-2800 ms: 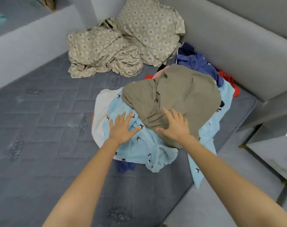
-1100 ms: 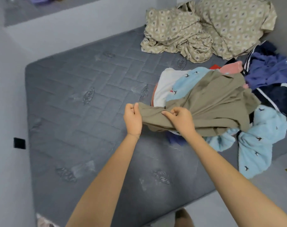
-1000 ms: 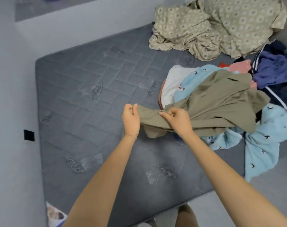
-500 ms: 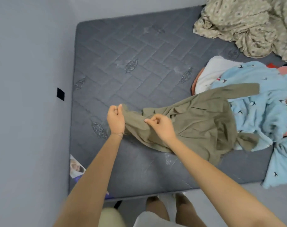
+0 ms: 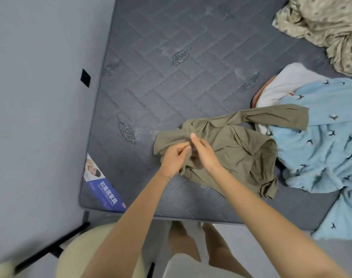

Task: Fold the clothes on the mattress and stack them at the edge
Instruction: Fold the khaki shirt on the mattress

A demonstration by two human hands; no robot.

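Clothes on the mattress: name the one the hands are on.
The olive-green shirt: the left hand and right hand meet on its left end. The light blue bird-print garment and the white garment lie to its right, neither hand on them.

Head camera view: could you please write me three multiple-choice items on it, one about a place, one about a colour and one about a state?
1. Where does the olive shirt lie?
A) on the floor
B) on the mattress, near its front edge
C) on a shelf

2. What colour is the bird-print garment?
A) light blue
B) red
C) black

3. What state is the olive shirt in?
A) neatly folded
B) rolled into a tube
C) crumpled and unfolded

Answers: 1 B, its body rests on the grey quilting; 2 A, pale blue fabric carries the small dark birds; 3 C, creases run across it and one sleeve trails out to the right.
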